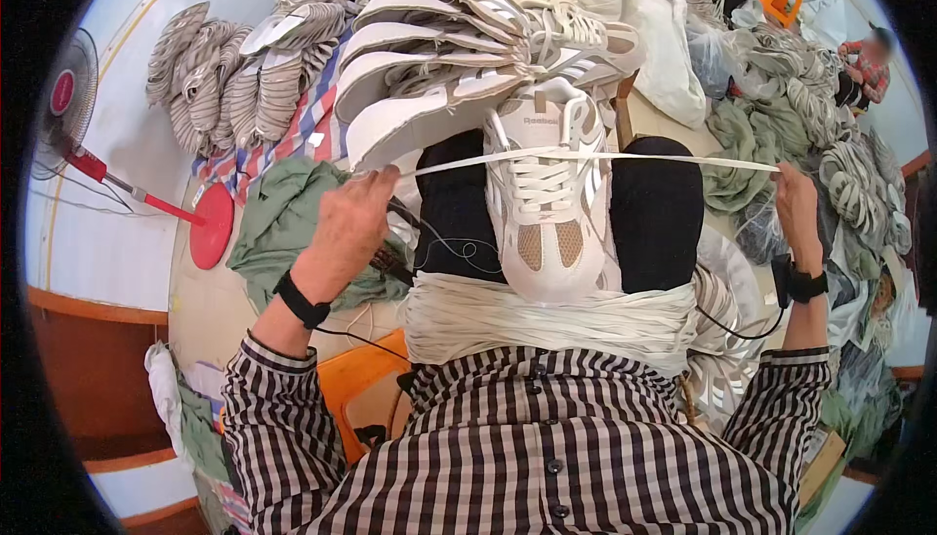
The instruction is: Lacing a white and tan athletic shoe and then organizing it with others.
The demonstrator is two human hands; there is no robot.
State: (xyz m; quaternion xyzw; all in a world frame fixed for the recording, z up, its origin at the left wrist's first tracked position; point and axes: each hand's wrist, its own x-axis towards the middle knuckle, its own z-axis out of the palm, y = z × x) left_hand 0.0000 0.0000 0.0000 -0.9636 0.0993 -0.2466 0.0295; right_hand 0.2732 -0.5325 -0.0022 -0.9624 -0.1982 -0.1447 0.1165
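Observation:
A white and beige sneaker [547,193] rests between my knees, toe toward me, laced through its upper eyelets. A flat white shoelace [625,156] stretches taut across it from side to side. My left hand [346,223] pinches the lace's left end at the fingertips. My right hand [795,208] grips the lace's right end, held out past my right knee. A thick bundle of white laces [547,318] lies across my lap, just under the shoe's toe. Both wrists wear black bands.
A row of white sneakers [429,57] lies stacked ahead on a striped sheet. Grey shoe uppers [210,81] are piled at the left, more [849,184] at the right. A red floor fan [68,105] stands far left. Another person [869,61] sits at the upper right. Green cloth [283,227] lies beside my left knee.

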